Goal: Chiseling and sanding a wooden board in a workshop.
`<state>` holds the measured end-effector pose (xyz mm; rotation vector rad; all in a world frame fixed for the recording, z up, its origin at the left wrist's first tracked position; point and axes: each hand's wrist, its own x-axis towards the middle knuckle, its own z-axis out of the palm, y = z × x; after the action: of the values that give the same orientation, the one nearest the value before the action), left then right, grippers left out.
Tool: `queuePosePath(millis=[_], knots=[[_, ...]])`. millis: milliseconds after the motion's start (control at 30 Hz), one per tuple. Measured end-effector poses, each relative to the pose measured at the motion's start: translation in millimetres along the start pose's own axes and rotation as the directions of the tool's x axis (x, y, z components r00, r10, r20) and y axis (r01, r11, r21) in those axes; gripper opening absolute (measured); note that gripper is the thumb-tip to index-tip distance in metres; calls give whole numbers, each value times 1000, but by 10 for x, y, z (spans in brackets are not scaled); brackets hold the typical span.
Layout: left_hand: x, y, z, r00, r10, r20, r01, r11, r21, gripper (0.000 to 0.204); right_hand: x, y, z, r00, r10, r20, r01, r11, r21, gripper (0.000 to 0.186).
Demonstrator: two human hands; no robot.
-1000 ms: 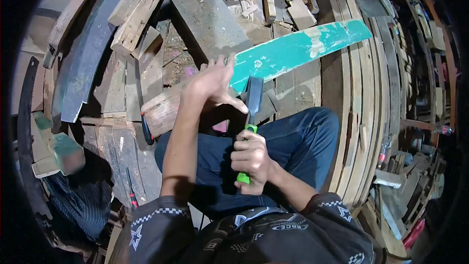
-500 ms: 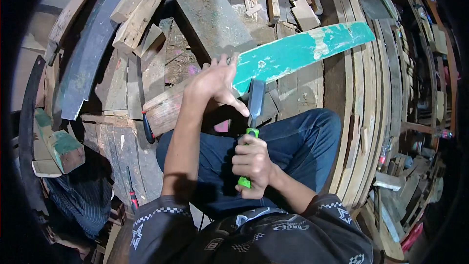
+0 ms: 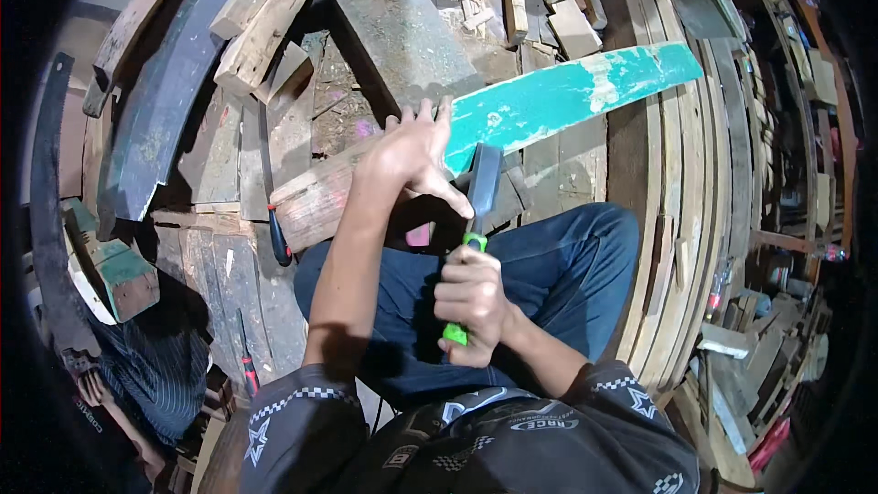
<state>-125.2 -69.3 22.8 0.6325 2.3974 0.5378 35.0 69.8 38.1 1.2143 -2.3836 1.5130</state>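
Observation:
A long wooden board [image 3: 576,101], with flaking green paint on its right part and bare wood at its left end, lies across in front of me. My left hand [image 3: 407,160] grips it near the middle, fingers over the far edge and thumb stretched toward the chisel's neck. Closed around the green handle of a wide chisel [image 3: 485,185] is my right hand [image 3: 471,302], above my lap. The blade points away from me, its tip at the board's near edge; whether it touches the wood I cannot tell.
A thick grey block [image 3: 398,27] stands behind the board. To the left lie a screwdriver [image 3: 278,236], another red-handled tool [image 3: 249,370] and painted planks [image 3: 169,101]. At far left another person's hand [image 3: 93,389] is by a handsaw [image 3: 50,210]. Long planks [image 3: 681,220] line the right.
The chisel has tilted slightly, its blade shifting a little to the right. My left hand has moved slightly right. At far left, the handsaw has moved upward and the other person's hand has come into view.

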Motion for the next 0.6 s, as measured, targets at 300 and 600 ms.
queuePosePath(millis=[300,600], knots=[[21,-124,92,991,75,-114,-80,996,-44,159,33,-29,13,1000,-10,-12,10,1000,-10,36],[-6,-78,20,983,115,-140,-123,991,-54,152,43,-10,8,999,-18,-30,18,1000,4,36]])
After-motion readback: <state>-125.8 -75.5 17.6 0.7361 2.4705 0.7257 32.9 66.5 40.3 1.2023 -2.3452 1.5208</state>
